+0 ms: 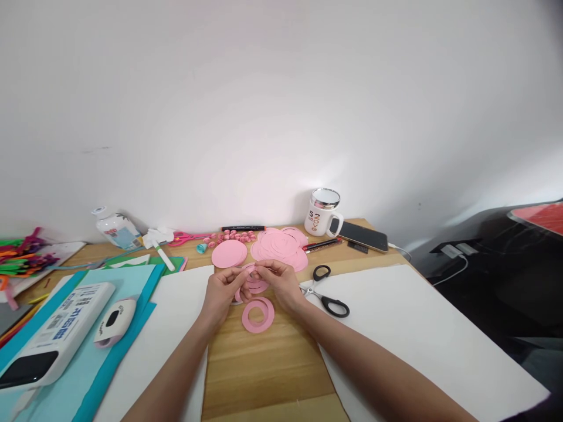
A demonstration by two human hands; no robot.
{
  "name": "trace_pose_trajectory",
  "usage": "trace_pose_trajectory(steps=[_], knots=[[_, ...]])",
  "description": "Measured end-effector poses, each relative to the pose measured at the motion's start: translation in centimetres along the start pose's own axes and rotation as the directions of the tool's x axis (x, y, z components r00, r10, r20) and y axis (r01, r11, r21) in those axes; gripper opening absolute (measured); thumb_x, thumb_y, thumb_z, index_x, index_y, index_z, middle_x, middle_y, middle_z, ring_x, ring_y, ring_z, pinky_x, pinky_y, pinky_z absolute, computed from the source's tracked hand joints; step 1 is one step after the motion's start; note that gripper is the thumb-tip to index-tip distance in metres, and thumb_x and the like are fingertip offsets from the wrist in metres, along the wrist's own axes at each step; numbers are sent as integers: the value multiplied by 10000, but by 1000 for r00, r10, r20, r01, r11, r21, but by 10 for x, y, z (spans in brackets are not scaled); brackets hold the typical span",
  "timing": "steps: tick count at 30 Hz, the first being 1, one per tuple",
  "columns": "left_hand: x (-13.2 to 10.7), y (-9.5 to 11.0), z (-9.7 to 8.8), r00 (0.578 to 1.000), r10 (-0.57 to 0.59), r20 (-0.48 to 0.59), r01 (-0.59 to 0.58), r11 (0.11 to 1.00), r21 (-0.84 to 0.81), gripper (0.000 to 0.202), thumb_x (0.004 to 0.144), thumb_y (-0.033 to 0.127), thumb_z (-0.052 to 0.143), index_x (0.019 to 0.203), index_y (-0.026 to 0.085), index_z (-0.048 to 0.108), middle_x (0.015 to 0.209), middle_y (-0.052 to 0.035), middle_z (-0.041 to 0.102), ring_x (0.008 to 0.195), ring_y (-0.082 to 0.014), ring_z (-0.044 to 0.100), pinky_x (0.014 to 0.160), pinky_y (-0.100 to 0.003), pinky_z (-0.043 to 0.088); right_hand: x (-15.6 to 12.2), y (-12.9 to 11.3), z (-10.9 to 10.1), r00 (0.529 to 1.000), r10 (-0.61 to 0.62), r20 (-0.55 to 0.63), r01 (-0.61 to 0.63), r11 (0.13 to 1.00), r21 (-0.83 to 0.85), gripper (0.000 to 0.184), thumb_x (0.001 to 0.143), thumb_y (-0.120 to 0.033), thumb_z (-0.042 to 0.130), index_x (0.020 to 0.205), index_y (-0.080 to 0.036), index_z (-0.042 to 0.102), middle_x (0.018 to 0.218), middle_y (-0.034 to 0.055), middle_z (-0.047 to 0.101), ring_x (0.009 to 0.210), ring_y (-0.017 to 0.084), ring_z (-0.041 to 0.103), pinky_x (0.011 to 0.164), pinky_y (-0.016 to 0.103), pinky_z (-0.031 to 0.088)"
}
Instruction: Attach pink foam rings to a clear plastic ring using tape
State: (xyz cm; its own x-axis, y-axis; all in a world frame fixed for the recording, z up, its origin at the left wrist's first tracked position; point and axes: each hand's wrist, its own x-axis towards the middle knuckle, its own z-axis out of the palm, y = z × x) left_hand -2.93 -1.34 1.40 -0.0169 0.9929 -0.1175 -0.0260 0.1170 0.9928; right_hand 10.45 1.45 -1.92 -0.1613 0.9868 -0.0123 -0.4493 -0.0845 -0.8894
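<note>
Over the middle of the table, my left hand [226, 288] and my right hand [280, 281] meet, fingertips pinched together on a curling pink paper strip [257, 286]. The strip is partly hidden behind the fingers, so its exact shape is unclear. Just below the hands lies a pink paper spiral [248, 329] with an open centre. Beyond them are a stack of pink paper circles [229, 253] and a heap of cut pink paper spirals [281, 245]. Black-handled scissors [328, 293] lie spread to the right of my right hand.
White sheets [422, 328] flank the wooden table [268, 375]. Behind stand a mug [317, 220], a phone [364, 235], pens [323, 245] and small rolled pink pieces [233, 235]. On the left are a white power bank [65, 322], blue paper [132, 310], a bottle [116, 228] and pipe cleaners [26, 255].
</note>
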Motion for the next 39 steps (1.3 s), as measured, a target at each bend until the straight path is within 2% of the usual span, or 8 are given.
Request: trace_pose_trajectory(steps=[5,14,18,24,31,34,39], knots=[[0,1,1,1000,0,1,0,1000,-9,253,642,357,666,735,123,637,446,18,567,371,-100,509,390,-198,412,0,0,0,1000,17,6,-17,1000,12,251,589,-308,708,774,-144,663,716,40,678,648,137,612,713,296,479],[0,0,1,999,-13,-53,10,997,-72,263,628,372,676,705,142,576,454,24,579,377,-110,524,376,-203,418,0,0,-1,1000,7,-12,-7,1000,3,212,558,-276,735,697,-147,639,615,-4,634,570,105,569,631,258,463],[0,-1,1,996,-31,-89,18,990,-143,279,673,416,622,728,163,516,429,37,571,325,-114,499,334,-204,386,-2,-3,0,1000,12,6,-12,1000,11,220,565,-283,729,708,-138,645,631,12,644,608,115,576,653,259,451],[0,0,1,996,-55,-75,38,976,-213,321,727,491,522,737,172,483,471,15,593,353,-143,536,332,-219,385,-2,-3,0,1000,5,-15,-5,1000,0,239,558,-298,731,718,-140,650,639,21,649,617,128,579,664,276,453],[1,0,1,996,-64,-64,56,991,-120,341,672,466,610,819,167,538,581,1,642,375,-123,535,370,-223,407,-1,-1,0,1000,12,-12,-11,1000,20,230,580,-306,713,735,-146,656,647,25,656,619,135,589,677,287,467],[1,-1,0,998,-61,-30,58,995,-83,355,664,441,631,852,142,589,546,-10,635,381,-118,528,379,-216,404,-1,-2,1,999,29,-24,-29,999,24,237,574,-307,711,746,-152,660,638,22,658,618,140,594,676,291,472],[1,-4,-1,999,-44,-15,43,997,-63,297,668,391,641,810,130,641,451,9,596,388,-113,525,396,-204,410,-1,-3,1,999,23,-27,-22,1000,16,244,570,-294,711,754,-140,663,641,27,664,610,134,596,676,285,468]])
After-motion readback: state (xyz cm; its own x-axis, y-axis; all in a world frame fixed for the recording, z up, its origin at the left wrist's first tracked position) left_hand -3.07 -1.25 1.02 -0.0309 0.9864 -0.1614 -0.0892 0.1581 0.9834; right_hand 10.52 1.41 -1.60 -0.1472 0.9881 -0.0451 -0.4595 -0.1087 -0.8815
